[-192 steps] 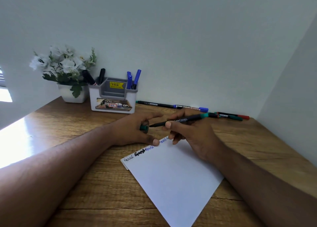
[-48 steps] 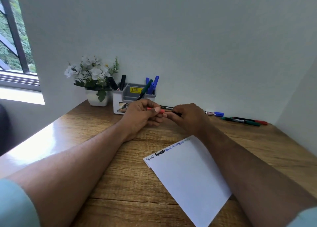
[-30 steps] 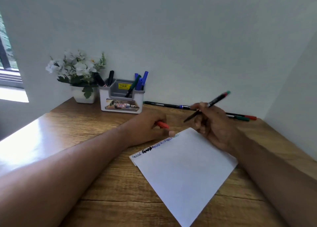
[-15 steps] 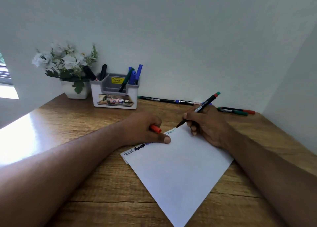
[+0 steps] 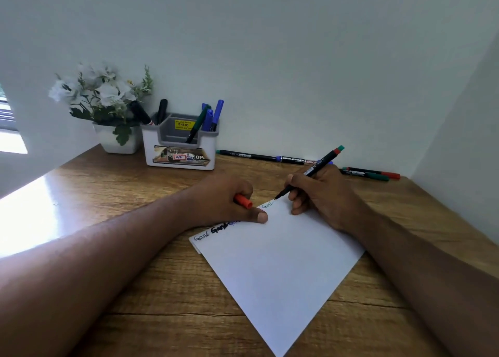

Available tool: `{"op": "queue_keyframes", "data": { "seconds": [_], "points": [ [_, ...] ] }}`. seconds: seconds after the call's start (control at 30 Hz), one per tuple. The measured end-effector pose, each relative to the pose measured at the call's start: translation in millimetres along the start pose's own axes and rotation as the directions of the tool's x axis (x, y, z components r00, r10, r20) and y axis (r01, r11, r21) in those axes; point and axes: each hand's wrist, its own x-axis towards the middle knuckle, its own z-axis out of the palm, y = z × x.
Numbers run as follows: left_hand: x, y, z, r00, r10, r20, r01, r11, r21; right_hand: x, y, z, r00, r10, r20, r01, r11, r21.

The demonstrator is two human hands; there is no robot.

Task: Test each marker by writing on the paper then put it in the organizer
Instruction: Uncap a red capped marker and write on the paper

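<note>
Marker (image 5: 310, 172) pinched in my right hand (image 5: 321, 194), tip on the paper (image 5: 275, 262); left hand (image 5: 226, 200) grips its red cap (image 5: 243, 201).

Both forearms reach fwd over the tabletop. Left hand (image 5: 224, 197) lies knuckles up, fingers curled round a red cap (image 5: 243, 201), thumb stretched flat. Right hand (image 5: 321, 194) pinches a marker (image 5: 310, 171), tip down.

Wooden desk (image 5: 108, 194) — paper (image 5: 278, 262), organizer (image 5: 179, 154), flowerpot (image 5: 117, 143), markers (image 5: 259, 157).
</note>
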Motion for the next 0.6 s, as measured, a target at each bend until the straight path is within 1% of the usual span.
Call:
{"op": "queue_keyframes", "data": {
  "seconds": [0.17, 0.3, 0.47, 0.6],
  "points": [
    [-0.3, 0.2, 0.0, 1.000, -0.002, 0.004, 0.002, 1.000, -0.003, -0.1, -0.3, 1.3, 1.000, -0.010, -0.005, 0.010, 0.999, -0.047],
    [-0.9, 1.2, -0.5, 1.000, 0.001, 0.004, -0.001, 1.000, 0.001, -1.2, -1.1, 1.2, 1.000, -0.009, 0.017, 0.010, 0.998, -0.061],
    [-2.3, 2.1, -1.2, 1.000, -0.004, 0.002, 0.004, 1.000, -0.006, -0.4, -1.9, 0.4, 1.000, 0.021, -0.009, -0.022, 0.999, -0.040],
    [-2.4, 3.5, -1.7, 1.000, 0.002, 0.003, -0.002, 1.000, 0.016, -1.8, -1.7, 0.7, 1.000, -0.001, -0.007, 0.001, 0.998, -0.058]
  ]
}}
